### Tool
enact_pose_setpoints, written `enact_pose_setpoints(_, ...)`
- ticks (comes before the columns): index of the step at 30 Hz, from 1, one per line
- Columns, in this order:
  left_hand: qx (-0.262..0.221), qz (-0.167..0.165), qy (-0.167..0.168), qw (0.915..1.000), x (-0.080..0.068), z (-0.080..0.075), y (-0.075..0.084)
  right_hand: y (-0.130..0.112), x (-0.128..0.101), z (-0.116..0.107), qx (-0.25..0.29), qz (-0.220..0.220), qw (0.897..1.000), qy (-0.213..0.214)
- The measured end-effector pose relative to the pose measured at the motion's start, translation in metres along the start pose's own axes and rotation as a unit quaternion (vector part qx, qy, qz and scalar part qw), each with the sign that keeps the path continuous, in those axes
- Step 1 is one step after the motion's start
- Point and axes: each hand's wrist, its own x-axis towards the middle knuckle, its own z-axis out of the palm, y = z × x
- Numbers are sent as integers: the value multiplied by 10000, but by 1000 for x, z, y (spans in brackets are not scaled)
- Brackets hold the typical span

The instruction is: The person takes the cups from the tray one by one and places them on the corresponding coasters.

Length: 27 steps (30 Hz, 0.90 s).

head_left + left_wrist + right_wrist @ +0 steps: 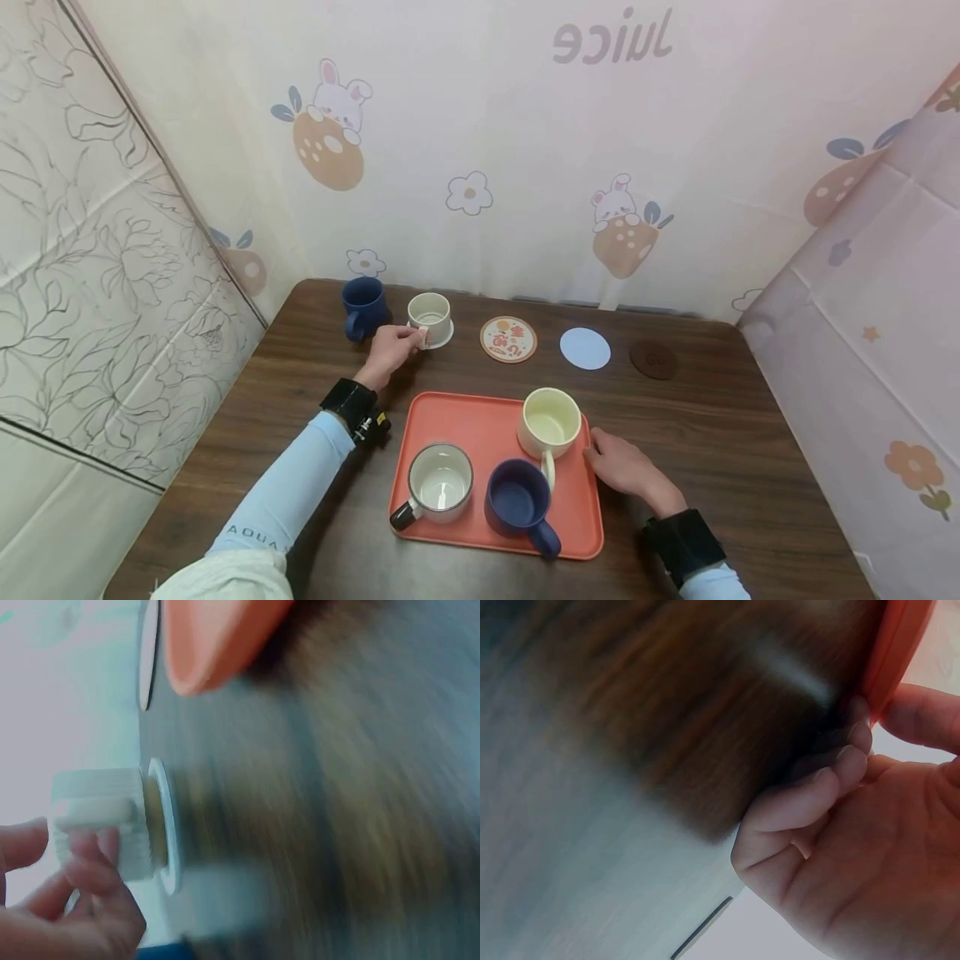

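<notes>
A small off-white ribbed cup [430, 317] stands on a white coaster [442, 335] at the back left of the table. My left hand [392, 350] holds it at the handle [94, 812], fingers curled there. To its left is a dark blue mug [365, 307]. My right hand [626, 465] grips the right rim of an orange-red tray [480, 417], thumb above and fingers against the outside. The tray bears a pale yellow mug [550, 423], a dark blue mug [517, 498] and a white mug [440, 483] with a black handle.
Three more coasters lie in a row along the back: a patterned round one [508, 339], a light blue one [585, 348] and a dark brown one [653, 359]. A printed curtain [480, 242] hangs behind the brown wooden table [720, 417].
</notes>
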Motion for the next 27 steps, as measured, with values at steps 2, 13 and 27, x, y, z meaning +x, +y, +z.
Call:
enact_pose_setpoints(2,550,330,246,9976,-4,-4,3,0,0,0,25,7,10000,12)
enact_pose_setpoints(13,2485,1140,-2293,9342,-114,-44,25,0,-1,-2,41,34,10000,-12)
enact_pose_setpoints(27,900,252,-3135,9450,-212,-47,5,3,3,-5,-34,-60,9999,-96)
